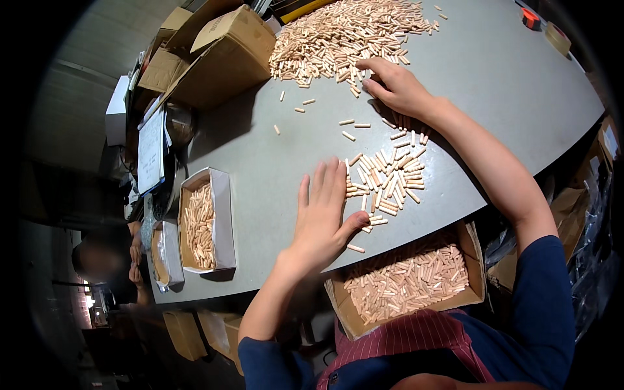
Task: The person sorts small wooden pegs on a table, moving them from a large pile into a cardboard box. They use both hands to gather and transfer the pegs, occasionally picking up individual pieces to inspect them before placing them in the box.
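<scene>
Dowels [389, 177] btwn left hand [322, 214] & right hand [395, 86].

Both forearms are bare from the hands up past the elbows. Above the left hand [323, 214], a short dark navy sleeve [273, 361] begins at the upper arm. Above the right hand [398, 86], a matching navy sleeve [545, 292] covers the upper arm and shoulder. Between the two sleeves, over the navy shirt, hangs an apron [403, 348] of dark red with thin pale stripes.
</scene>
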Demonstrator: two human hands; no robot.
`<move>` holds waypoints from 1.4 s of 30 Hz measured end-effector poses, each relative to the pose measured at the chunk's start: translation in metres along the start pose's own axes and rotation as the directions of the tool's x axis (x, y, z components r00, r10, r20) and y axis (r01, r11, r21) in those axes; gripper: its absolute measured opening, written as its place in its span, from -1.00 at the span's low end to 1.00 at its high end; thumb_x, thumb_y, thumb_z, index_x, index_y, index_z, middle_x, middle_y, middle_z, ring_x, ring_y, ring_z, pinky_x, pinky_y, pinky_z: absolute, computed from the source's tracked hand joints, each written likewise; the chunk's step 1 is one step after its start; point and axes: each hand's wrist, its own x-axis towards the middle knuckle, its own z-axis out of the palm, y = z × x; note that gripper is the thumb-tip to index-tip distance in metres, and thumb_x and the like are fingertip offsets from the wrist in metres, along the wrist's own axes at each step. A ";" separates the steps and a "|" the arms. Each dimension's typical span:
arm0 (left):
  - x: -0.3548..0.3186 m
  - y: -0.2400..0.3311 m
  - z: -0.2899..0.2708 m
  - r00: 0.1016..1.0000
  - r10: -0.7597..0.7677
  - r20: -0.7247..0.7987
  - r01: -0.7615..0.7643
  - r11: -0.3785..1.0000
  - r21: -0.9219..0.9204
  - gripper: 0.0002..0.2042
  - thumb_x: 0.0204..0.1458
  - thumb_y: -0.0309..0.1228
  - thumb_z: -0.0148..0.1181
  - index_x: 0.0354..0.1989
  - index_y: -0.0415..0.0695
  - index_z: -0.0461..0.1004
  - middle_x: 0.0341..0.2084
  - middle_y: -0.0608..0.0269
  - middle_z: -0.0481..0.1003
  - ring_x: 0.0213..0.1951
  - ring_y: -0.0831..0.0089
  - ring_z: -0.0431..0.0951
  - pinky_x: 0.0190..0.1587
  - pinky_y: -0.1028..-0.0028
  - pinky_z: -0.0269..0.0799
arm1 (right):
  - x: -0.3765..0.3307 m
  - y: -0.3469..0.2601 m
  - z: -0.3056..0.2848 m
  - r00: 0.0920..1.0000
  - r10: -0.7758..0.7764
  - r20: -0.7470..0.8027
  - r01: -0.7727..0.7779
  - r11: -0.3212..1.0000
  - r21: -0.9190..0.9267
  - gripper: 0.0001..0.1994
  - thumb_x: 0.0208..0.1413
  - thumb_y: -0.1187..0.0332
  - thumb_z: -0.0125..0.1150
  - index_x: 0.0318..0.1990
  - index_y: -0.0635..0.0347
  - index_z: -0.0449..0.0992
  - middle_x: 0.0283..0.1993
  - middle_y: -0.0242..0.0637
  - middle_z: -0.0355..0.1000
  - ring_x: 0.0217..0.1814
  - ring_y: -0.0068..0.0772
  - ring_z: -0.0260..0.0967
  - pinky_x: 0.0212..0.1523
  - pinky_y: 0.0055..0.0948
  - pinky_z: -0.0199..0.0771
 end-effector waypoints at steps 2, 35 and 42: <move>-0.003 -0.001 0.002 0.999 0.033 0.007 -0.033 0.999 0.017 -0.14 0.20 -0.15 0.11 0.54 -0.35 -0.16 0.52 -0.23 -0.05 0.56 -0.13 -0.15 0.54 0.02 -0.38 | -0.002 -0.001 -0.001 1.000 0.006 0.023 -0.006 1.000 0.002 -0.65 0.31 0.31 0.16 0.18 0.25 0.44 0.10 -0.05 0.49 0.07 -0.04 0.51 0.11 -0.20 0.50; -0.077 -0.009 0.007 0.966 -0.161 -0.200 -0.011 0.750 -0.661 -0.34 0.32 -0.21 0.10 0.48 -0.31 0.08 0.52 -0.19 0.00 0.52 -0.07 0.05 0.50 0.14 -0.05 | -0.001 0.001 -0.001 0.999 -0.046 -0.029 0.045 0.999 -0.018 -0.70 0.25 0.32 0.19 0.07 0.24 0.50 0.08 -0.11 0.49 0.08 0.00 0.50 0.07 -0.19 0.53; -0.073 -0.031 0.009 0.893 -0.295 -0.342 0.239 0.951 -0.196 -0.56 0.23 -0.41 0.09 0.28 -0.26 0.39 0.39 -0.10 0.27 0.37 0.00 0.26 0.42 0.18 0.14 | -0.001 -0.002 -0.003 0.999 -0.031 0.029 0.031 1.000 -0.001 -0.71 0.22 0.38 0.17 0.07 0.21 0.50 0.09 -0.17 0.50 0.06 -0.08 0.52 0.07 -0.23 0.53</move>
